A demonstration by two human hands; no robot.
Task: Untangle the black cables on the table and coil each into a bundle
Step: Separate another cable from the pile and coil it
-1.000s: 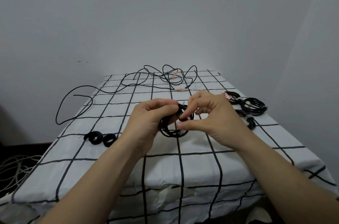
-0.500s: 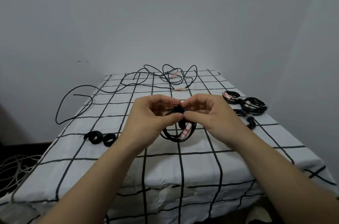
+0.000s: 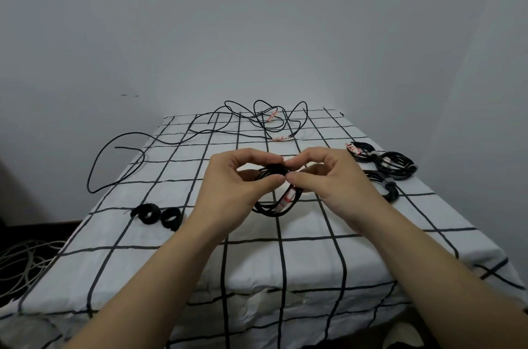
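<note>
Head camera shows both hands holding one coiled black cable (image 3: 273, 210) over the middle of the table (image 3: 311, 263). The left hand (image 3: 237, 185) and right hand (image 3: 333, 177) pinch its top. Loose cables (image 3: 258, 120) lie at the far end. Tied bundles (image 3: 395, 167) sit on the right.

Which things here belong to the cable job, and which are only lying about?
Job: left hand, right hand, held coil, loose cables, finished bundles, probably strap rolls.
Lying about: white cables on floor, checked cloth.
</note>
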